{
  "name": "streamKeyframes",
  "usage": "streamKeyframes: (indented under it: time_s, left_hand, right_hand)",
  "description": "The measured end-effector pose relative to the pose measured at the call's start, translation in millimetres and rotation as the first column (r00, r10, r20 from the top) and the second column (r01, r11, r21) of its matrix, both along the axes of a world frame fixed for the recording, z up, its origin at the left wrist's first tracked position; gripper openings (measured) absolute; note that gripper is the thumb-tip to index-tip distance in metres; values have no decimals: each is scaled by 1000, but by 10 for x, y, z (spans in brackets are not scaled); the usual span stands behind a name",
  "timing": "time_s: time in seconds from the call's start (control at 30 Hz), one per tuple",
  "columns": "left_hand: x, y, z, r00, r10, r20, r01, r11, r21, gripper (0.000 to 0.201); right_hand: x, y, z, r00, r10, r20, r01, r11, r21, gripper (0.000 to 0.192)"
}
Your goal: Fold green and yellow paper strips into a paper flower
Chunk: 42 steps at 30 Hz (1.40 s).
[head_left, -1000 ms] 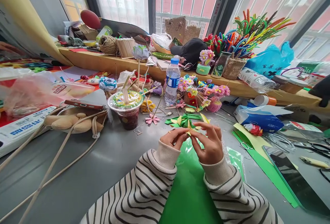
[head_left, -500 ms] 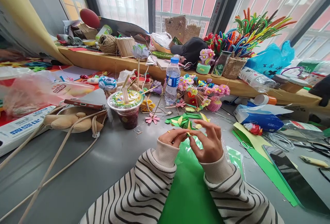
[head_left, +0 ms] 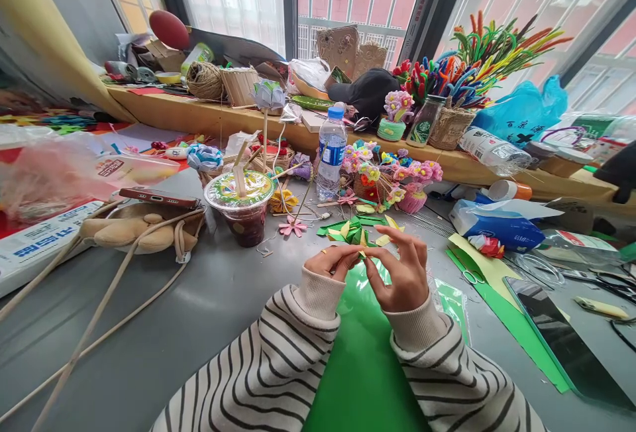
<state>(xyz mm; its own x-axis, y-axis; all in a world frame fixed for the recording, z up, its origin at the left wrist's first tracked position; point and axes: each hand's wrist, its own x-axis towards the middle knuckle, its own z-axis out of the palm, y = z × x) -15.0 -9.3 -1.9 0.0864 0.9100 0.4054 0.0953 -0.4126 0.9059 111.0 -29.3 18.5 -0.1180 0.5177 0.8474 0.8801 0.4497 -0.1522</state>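
Paper piece: a small folded scrap of yellow-and-green paper (head_left: pixel 363 254), pinched between both hands, held just above the glossy green paper sheet (head_left: pixel 362 366) on the grey table (head_left: pixel 199 313).
Which way it lies: between the two sets of fingertips, its short length running roughly left to right from one hand to the other.
Left hand (head_left: pixel 334 262): thumb and forefinger closed narrowly on the scrap's left end.
Right hand (head_left: pixel 403 273): thumb and forefinger closed on the right end, the other fingers spread and lifted above it.
Nearer hand: neither; both touch it.
Look: tiny, creased, mostly hidden by the fingers, so its exact shape cannot be told.
Beyond it: a pile of green and yellow paper leaves (head_left: pixel 355 230) lies near, further up the table.
Left of that: a sealed plastic cup of dark drink (head_left: pixel 242 210) stands well apart.
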Motion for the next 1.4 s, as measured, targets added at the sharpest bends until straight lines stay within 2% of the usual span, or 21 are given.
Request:
streamKeyframes:
  time_s: [0.23,0.4,0.7,0.83,1.1,1.23,1.3,1.4]
  left_hand:
    - [16,-10,-16,1000,17,-5,-17,1000,20,21]
    - [7,2,-19,994,39,-102,-35,999,38,22]
    - [2,17,-13,972,71,-226,-46,992,117,21]
    - [0,15,-4,962,91,-258,-56,988,141,20]
    - [-10,12,3,961,108,-256,-75,988,135,19]
    - [11,7,-22,990,30,-141,-27,999,21,19]
    - [35,9,-41,999,-43,4,43,996,-81,21]
    - [73,21,-33,963,-89,255,152,959,-238,26]
  right_hand:
    - [-49,-44,-12,999,-51,17,50,996,76,12]
    - [-64,-45,-26,997,-78,16,76,992,99,12]
    - [8,20,-15,997,54,-50,-54,999,2,8]
    - [16,24,-10,997,44,-58,-45,999,-20,8]
    - [16,29,-58,999,39,-8,-39,999,21,9]
    - [15,29,-65,1000,25,-13,-25,1000,15,8]
    - [8,23,-64,1000,6,-10,-6,1000,23,9]
    - [-10,10,-54,1000,-29,4,29,999,29,9]
